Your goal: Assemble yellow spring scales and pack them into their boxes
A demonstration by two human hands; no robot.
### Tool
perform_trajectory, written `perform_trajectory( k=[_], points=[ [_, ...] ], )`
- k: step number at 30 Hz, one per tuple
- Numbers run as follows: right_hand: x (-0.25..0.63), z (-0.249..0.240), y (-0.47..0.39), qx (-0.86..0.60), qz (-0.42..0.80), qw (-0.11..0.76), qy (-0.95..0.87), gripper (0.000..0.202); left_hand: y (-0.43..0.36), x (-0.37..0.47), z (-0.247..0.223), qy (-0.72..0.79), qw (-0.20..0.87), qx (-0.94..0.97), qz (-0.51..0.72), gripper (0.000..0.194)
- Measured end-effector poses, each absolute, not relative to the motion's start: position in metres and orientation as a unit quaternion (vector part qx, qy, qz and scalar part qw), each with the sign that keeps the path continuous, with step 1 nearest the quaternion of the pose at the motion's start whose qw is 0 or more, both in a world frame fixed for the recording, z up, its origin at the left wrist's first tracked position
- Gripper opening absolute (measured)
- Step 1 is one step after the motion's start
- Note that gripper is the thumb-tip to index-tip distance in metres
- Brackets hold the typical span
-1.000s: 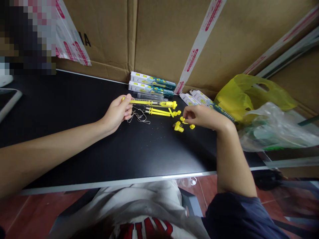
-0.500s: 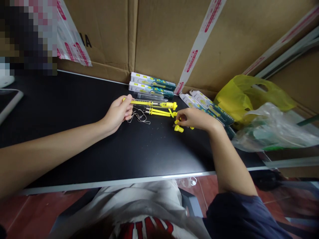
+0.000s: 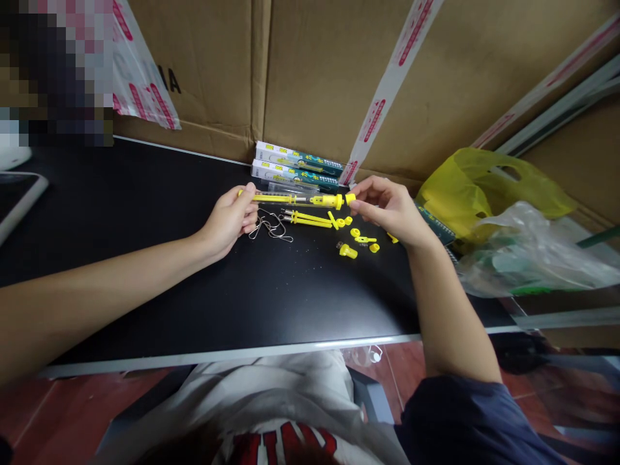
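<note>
My left hand (image 3: 236, 210) is closed around the left end of a clear-tubed yellow spring scale (image 3: 290, 199), held level above the table. Between the thumb and fingers of my right hand (image 3: 385, 203) is a small yellow cap (image 3: 351, 199), just off the scale's right end. Bent wire hooks (image 3: 271, 227) lie below my left hand. Near the middle rest yellow rods (image 3: 312, 220) with metal springs at their left ends. Loose yellow rings and small parts (image 3: 365, 239) are scattered under my right hand, beside a larger yellow plug (image 3: 348, 251).
Printed boxes (image 3: 295, 173) and clear tubes (image 3: 290, 187) lie at the back against a large cardboard carton (image 3: 320, 77). More boxes (image 3: 438, 226) are partly hidden behind my right hand. Yellow and clear plastic bags (image 3: 484, 187) stand at right. A white-edged device (image 3: 24, 200) sits far left.
My right hand has risen from the loose parts, up and slightly right, bringing a yellow cap near the scale's right end. My left hand and the scale have hardly moved.
</note>
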State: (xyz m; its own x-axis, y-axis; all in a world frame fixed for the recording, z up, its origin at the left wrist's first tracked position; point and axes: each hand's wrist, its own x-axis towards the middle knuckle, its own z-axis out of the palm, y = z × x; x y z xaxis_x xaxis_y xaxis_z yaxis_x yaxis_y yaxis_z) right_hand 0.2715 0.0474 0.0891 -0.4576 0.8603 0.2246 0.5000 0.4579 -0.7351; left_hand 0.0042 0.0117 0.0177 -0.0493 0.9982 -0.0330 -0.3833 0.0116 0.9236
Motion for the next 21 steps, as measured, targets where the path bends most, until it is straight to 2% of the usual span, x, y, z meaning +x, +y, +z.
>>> perform_trajectory(
  k=[14,21],
  points=[
    [0.2624,0.0883,0.0452,-0.431,0.284,0.31,-0.798,0.04,0.0097,0.0051,0.0204,0.408,0.589,0.358,0.598,0.022],
    [0.2638,0.0877,0.0459,-0.424,0.29,0.306,-0.802,0.037,0.0096,0.0059,0.0217,0.413,0.587,0.355,0.599,0.021]
  ],
)
